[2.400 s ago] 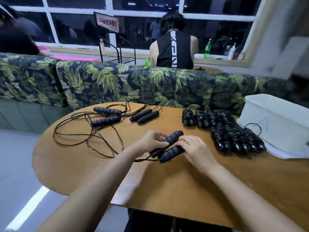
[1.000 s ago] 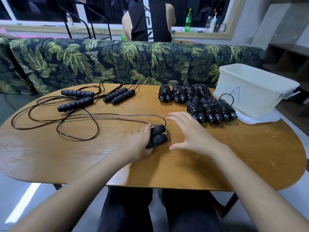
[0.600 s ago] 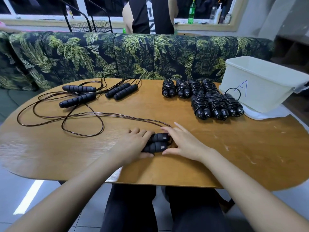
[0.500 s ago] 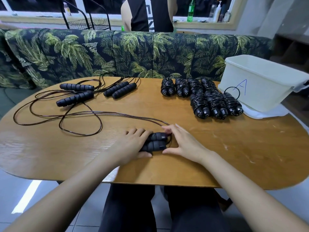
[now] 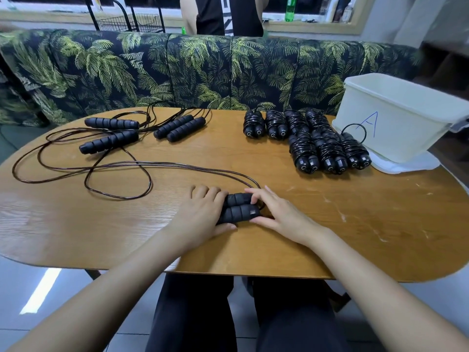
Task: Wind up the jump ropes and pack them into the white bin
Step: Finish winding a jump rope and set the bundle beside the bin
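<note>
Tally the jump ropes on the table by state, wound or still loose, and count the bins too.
Wound jump ropes: 7
Loose jump ropes, including the one whose handles lie between the left hand and right hand: 3
White bin: 1
Total: 11

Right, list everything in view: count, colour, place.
wound jump ropes: seven, black, far right of table beside bin
unwound jump ropes: two, black handles, far left
handle pair: one, black, near centre, cord trailing left
white bin: one, blue "A", right edge, on a white lid
table: one, wooden
sofa: one, palm print, behind table
green bottle: one, windowsill
left hand: on handle pair
right hand: at the handle ends
</note>
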